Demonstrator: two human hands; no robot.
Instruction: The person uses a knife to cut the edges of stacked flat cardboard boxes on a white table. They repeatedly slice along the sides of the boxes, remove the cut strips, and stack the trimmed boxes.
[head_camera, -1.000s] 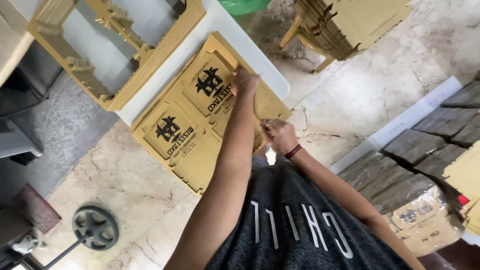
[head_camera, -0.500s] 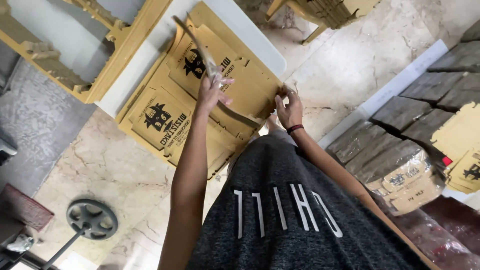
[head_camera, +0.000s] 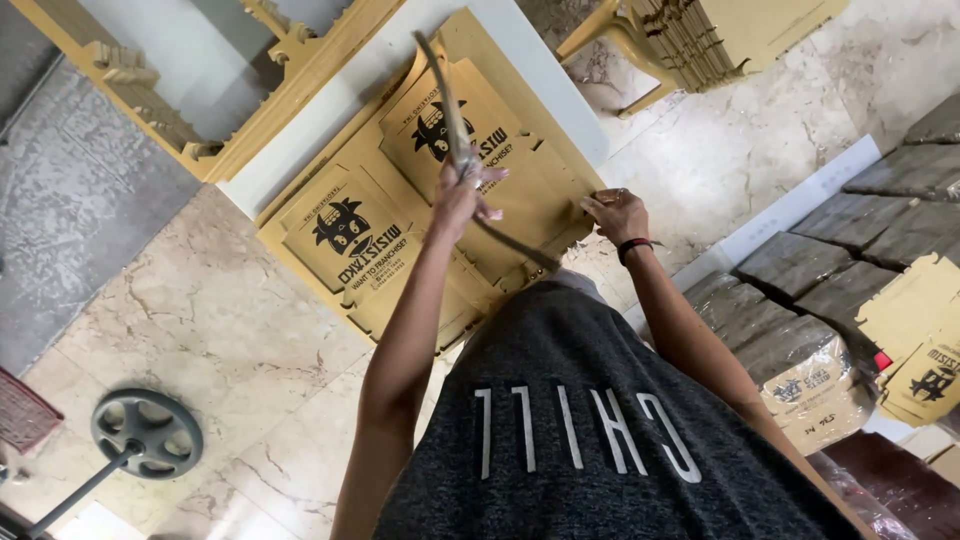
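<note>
My left hand grips a lifted sheet edge-on — right hand flat on the stack — folding not begun.

The left hand grips the edge of a flat cardboard sheet lifted on its side. Just to its right, the right hand presses the stack of printed box blanks lying below on the white bench.

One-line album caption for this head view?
Left hand lifts a cardboard sheet on edge; right hand steadies the flat stack.
</note>
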